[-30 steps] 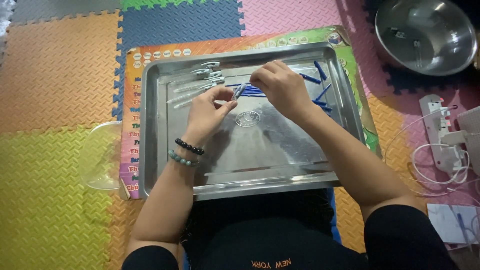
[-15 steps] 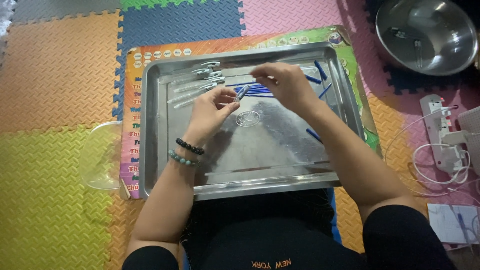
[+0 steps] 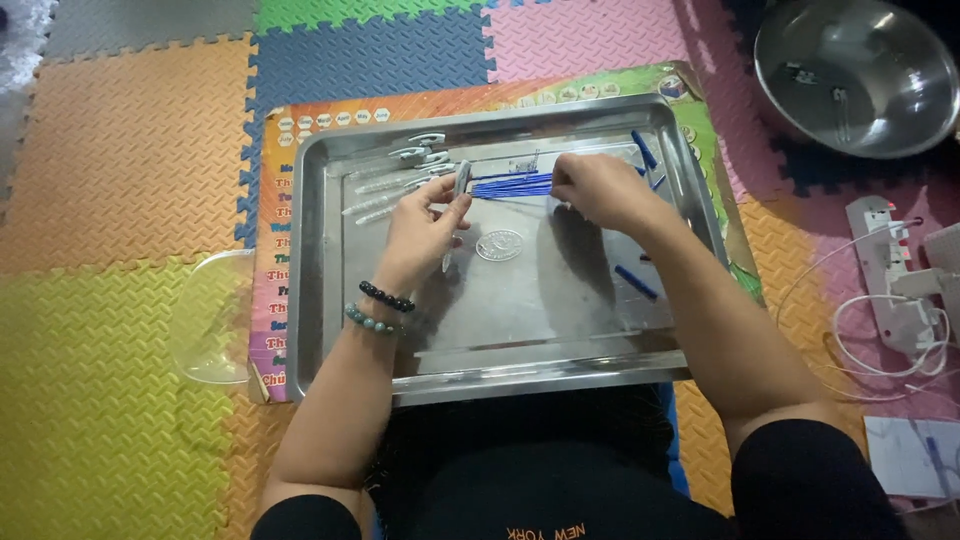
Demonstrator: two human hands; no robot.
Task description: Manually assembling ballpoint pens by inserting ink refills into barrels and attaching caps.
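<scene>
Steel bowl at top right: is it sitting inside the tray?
No. The steel bowl rests on the foam mat beyond the tray, past its far right corner, apart from it.

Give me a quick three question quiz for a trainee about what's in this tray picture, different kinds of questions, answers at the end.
1. True or false: the left hand holds a clear pen barrel above the steel tray.
2. Which colour are the thin refills at the right hand? A red, B blue, C green.
3. Fill in: the steel bowl sits at the far ____ of the tray.

Key: 1 true. 2 B. 3 right.
</scene>
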